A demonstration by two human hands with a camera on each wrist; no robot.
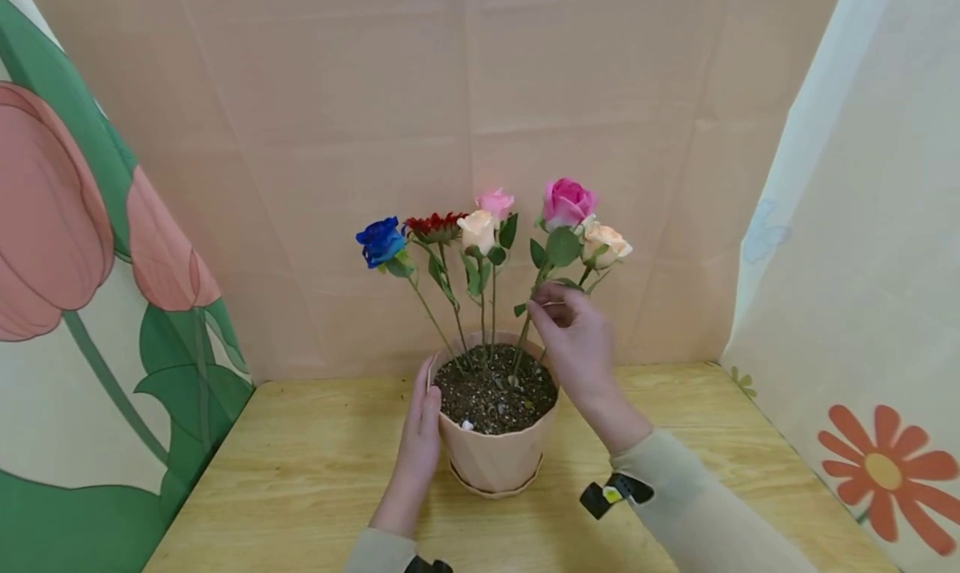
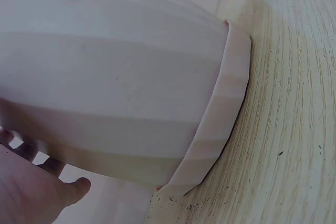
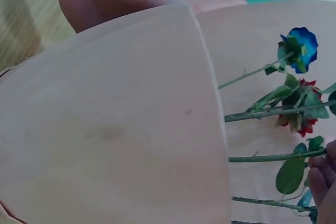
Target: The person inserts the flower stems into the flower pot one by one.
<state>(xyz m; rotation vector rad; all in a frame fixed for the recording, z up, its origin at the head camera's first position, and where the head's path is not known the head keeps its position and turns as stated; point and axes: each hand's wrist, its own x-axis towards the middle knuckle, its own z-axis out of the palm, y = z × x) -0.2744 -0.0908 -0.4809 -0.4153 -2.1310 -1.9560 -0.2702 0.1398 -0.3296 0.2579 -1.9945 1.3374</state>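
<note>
A pale pink flowerpot (image 1: 495, 452) filled with dark soil (image 1: 491, 402) holds several upright flowers. My left hand (image 1: 420, 431) rests along the pot's left side, its fingers straight against the wall. With thumb and fingertips, my right hand (image 1: 581, 340) pinches the green stem of the magenta rose (image 1: 567, 202) above the soil at the pot's right. Beside that bloom leans a peach rose (image 1: 606, 244). Further left stand a blue rose (image 1: 381, 241), a dark red flower (image 1: 435, 226), a cream rose (image 1: 477, 231) and a light pink rose (image 1: 495, 201).
Under the pot is a matching saucer (image 1: 498, 491) on the wooden table (image 1: 300, 473). A plain beige cloth (image 1: 337, 98) hangs close behind the flowers. Printed flower curtains flank the table, with tulips (image 1: 45, 215) at left and an orange flower (image 1: 885, 473) at right.
</note>
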